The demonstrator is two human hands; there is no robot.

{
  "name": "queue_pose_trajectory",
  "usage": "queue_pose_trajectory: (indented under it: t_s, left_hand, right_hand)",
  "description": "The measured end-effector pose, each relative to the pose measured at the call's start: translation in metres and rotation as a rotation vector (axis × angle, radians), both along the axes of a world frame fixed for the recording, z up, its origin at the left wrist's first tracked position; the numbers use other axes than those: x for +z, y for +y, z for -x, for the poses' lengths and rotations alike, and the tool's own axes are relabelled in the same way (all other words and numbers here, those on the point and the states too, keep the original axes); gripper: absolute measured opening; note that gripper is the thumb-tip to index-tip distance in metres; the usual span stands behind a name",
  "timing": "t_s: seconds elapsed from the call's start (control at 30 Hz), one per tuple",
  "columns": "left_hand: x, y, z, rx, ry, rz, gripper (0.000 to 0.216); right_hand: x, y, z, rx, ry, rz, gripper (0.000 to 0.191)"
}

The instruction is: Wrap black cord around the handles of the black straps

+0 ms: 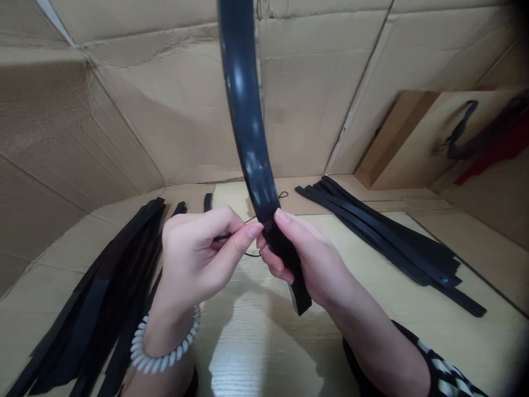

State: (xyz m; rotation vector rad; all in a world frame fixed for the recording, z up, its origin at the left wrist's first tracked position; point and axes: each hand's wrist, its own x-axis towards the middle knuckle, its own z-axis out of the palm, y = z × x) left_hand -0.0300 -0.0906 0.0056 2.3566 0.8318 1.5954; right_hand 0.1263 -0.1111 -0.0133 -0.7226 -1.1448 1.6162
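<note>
A long glossy black strap (247, 127) rises from my hands up past the top of the picture. My right hand (308, 256) is closed round its lower part, thumb pressed against the strap's face, and the strap's end sticks out below the fingers. My left hand (198, 253) pinches a thin black thread (282, 194) right at the strap's edge, thumb and forefinger pressed together. The thread loops out behind the strap and below the fingers. A white coiled band (165, 353) sits on my left wrist.
A heap of black straps (103, 298) lies on the left of the light wooden table (256, 342), a second bundle of black straps (388, 237) on the right. Cardboard walls (165, 110) close in the back and sides. A brown paper bag (417, 138) stands at the right.
</note>
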Motion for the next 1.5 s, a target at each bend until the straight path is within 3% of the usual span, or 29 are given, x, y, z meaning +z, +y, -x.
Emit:
queue_pose_trajectory:
  t_s: [0.33,0.6,0.77,0.93,1.03,1.1,1.2,1.33,1.4,1.5]
  left_hand:
    - [0.000,0.003,0.002,-0.098,0.015,0.062,0.030]
    - [-0.005,0.010,0.004,-0.227,-0.028,0.204,0.027]
    - [-0.004,0.014,0.000,-0.212,-0.016,0.257,0.031]
    - [-0.010,0.026,-0.002,-0.366,-0.126,0.487,0.033]
    - [-0.019,0.035,-0.005,-0.309,-0.303,0.565,0.030]
    - [-0.021,0.040,-0.004,-0.247,-0.353,0.581,0.033]
    - [-0.017,0.042,0.006,-0.121,-0.448,0.495,0.034]
    - [-0.003,0.041,0.026,0.138,-0.811,0.062,0.025]
    - [0.000,0.042,0.032,0.152,-0.909,-0.014,0.026]
    - [-0.002,0.042,0.027,0.131,-0.848,0.035,0.022]
  right_hand:
    - [0.003,0.001,-0.005,-0.031,-0.011,-0.042,0.040]
    - [-0.001,0.004,-0.004,0.089,0.055,-0.086,0.033]
    - [-0.002,0.009,-0.005,-0.012,-0.027,-0.098,0.031]
    - [0.001,0.009,-0.011,-0.016,-0.093,-0.148,0.029]
    - [0.000,0.012,-0.016,-0.100,-0.172,-0.241,0.031]
    - [0.001,0.015,-0.022,-0.225,-0.356,-0.379,0.033]
    - [0.008,0.022,-0.037,-0.377,-0.823,-0.618,0.038]
    - [0.026,0.031,-0.060,-0.537,-1.394,-0.786,0.038]
    - [0.032,0.033,-0.068,-0.538,-1.438,-0.786,0.036]
    - [0.033,0.031,-0.074,-0.488,-1.179,-0.645,0.037]
